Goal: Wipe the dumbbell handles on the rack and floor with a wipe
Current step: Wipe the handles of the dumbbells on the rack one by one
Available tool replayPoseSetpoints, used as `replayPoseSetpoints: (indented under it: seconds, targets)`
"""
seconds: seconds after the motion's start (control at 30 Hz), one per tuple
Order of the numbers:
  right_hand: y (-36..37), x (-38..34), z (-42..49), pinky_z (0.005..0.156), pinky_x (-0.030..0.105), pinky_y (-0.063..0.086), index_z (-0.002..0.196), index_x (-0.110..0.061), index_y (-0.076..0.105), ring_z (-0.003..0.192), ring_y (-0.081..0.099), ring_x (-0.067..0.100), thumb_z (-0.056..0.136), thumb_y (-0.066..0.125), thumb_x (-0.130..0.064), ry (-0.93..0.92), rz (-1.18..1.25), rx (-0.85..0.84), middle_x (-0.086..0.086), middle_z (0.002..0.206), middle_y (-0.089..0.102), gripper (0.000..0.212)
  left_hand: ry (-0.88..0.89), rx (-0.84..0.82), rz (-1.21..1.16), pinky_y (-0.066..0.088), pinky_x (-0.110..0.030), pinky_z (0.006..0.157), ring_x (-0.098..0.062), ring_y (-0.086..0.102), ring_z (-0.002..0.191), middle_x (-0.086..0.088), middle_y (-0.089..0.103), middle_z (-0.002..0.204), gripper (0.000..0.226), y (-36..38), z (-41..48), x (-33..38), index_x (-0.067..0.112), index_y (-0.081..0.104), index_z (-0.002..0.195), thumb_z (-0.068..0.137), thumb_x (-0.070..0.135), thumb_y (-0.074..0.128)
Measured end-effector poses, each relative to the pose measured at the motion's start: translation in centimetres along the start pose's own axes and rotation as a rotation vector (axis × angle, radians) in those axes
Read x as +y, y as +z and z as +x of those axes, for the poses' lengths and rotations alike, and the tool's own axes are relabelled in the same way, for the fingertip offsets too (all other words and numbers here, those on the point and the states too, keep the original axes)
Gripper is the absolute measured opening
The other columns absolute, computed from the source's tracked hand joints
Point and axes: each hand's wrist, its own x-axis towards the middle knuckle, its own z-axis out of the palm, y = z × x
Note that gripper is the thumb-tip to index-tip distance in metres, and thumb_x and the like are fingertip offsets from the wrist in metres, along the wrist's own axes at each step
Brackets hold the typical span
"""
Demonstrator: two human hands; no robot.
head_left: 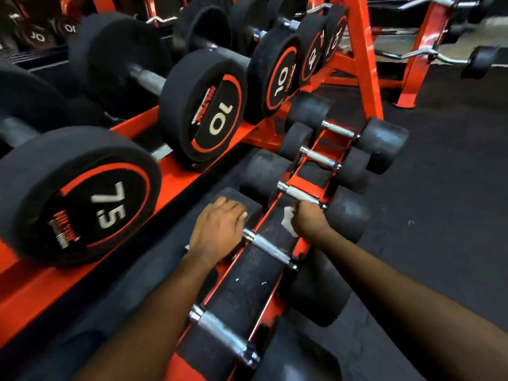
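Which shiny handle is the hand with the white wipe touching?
The middle handle of the five in the low row. The right hand with the wipe is at its right end; the other four have no wipe.
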Motion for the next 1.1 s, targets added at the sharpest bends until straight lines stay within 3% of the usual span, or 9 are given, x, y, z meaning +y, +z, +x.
replayPoseSetpoints:
  seconds: [0.07, 0.17, 0.3, 0.4, 0.53, 0.6, 0.67, 0.97, 1.1]
  targets:
    - [-0.9, 1.2, 2.2, 0.081, 0.037, 0.048, 0.089, -0.001, 0.068, 0.094, 0.065, 0.040, 0.089, 0.050, -0.011, 0.012, 0.135, 0.089, 0.023, 0.094, 0.070, 0.020, 0.073, -0.017, -0.017, 0.051, -0.042, 0.089, -0.022, 0.059, 0.107, 0.003, 0.070, 0.111, 0.034, 1.2, 3.6, 0.9, 0.018, 0.072, 0.104, 0.096, 0.032, 0.042]
    - [-1.5, 2.7, 5.0, 0.070, 0.036, 0.046, 0.077, -0.008, 0.065, 0.081, 0.067, 0.034, 0.091, 0.059, -0.017, -0.006, 0.251, 0.184, 0.016, 0.080, 0.071, 0.018, 0.117, -0.169, -0.034, 0.041, -0.040, 0.110, -0.019, 0.045, 0.136, 0.002, 0.053, 0.148, 0.042, 4.0, 7.9, 1.0, 0.020, 0.060, 0.137, 0.097, 0.030, 0.052]
    - [-0.9, 3.5, 10.0, 0.067, 0.021, 0.047, 0.087, -0.008, 0.068, 0.082, 0.067, 0.024, 0.085, 0.067, -0.008, -0.006, 0.371, 0.249, 0.012, 0.086, 0.072, 0.003, 0.150, -0.268, 0.073, 0.021, -0.044, 0.124, -0.021, 0.018, 0.154, 0.001, 0.021, 0.167, 0.064, 6.6, 12.6, -0.2, 0.021, 0.031, 0.158, 0.098, 0.028, 0.052]
    - [1.1, 2.8, 12.5, 0.080, 0.031, 0.048, 0.101, -0.011, 0.066, 0.092, 0.066, 0.023, 0.080, 0.062, 0.001, -0.028, 0.270, 0.153, 0.011, 0.101, 0.071, 0.025, 0.114, -0.345, 0.107, 0.015, -0.047, 0.126, -0.022, 0.002, 0.156, 0.002, 0.005, 0.170, 0.070, 8.1, 14.4, -1.3, 0.023, 0.016, 0.162, 0.099, 0.027, 0.048]
    - [5.9, 2.1, 10.8, 0.113, 0.040, 0.034, 0.137, 0.000, 0.050, 0.134, 0.045, 0.032, 0.084, 0.040, -0.001, -0.105, -0.062, 0.131, 0.019, 0.141, 0.050, 0.054, 0.046, -0.412, 0.100, 0.007, -0.044, 0.126, -0.018, -0.015, 0.155, 0.006, -0.011, 0.169, 0.074, 8.8, 14.3, -1.3, 0.028, 0.000, 0.162, 0.101, 0.028, 0.043]
    - [6.4, 1.9, 10.1, 0.119, 0.041, 0.024, 0.147, -0.001, 0.036, 0.143, 0.032, 0.030, 0.085, 0.021, -0.008, -0.090, -0.187, 0.102, 0.018, 0.152, 0.037, 0.064, 0.045, -0.407, 0.109, 0.008, -0.045, 0.127, -0.018, -0.016, 0.155, 0.005, -0.012, 0.169, 0.073, 8.7, 14.0, -1.1, 0.027, -0.001, 0.162, 0.102, 0.029, 0.040]
    - [5.8, 1.2, 10.8, 0.121, 0.040, 0.018, 0.150, 0.001, 0.028, 0.145, 0.027, 0.030, 0.087, 0.025, -0.006, -0.049, -0.147, 0.056, 0.019, 0.154, 0.031, 0.063, 0.037, -0.423, 0.095, 0.010, -0.047, 0.126, -0.019, -0.014, 0.155, 0.004, -0.008, 0.170, 0.073, 8.3, 14.3, -0.9, 0.026, 0.001, 0.162, 0.102, 0.029, 0.042]
    - [2.3, 2.4, 9.7, 0.119, 0.037, 0.022, 0.147, -0.001, 0.031, 0.140, 0.035, 0.029, 0.088, 0.038, -0.002, 0.009, -0.280, -0.036, 0.017, 0.150, 0.037, 0.059, 0.007, -0.468, 0.073, 0.011, -0.049, 0.126, -0.020, -0.014, 0.155, 0.003, -0.008, 0.170, 0.075, 7.5, 14.3, -0.3, 0.025, 0.002, 0.162, 0.103, 0.038, 0.045]
    - [2.8, 1.1, 11.2, 0.118, 0.038, 0.024, 0.146, 0.002, 0.033, 0.135, 0.041, 0.032, 0.086, 0.031, -0.002, -0.118, -0.300, -0.029, 0.020, 0.146, 0.042, 0.060, 0.001, -0.473, 0.090, 0.012, -0.049, 0.126, -0.020, -0.014, 0.155, 0.003, -0.009, 0.170, 0.074, 7.5, 14.3, -0.3, 0.026, 0.001, 0.162, 0.103, 0.038, 0.043]
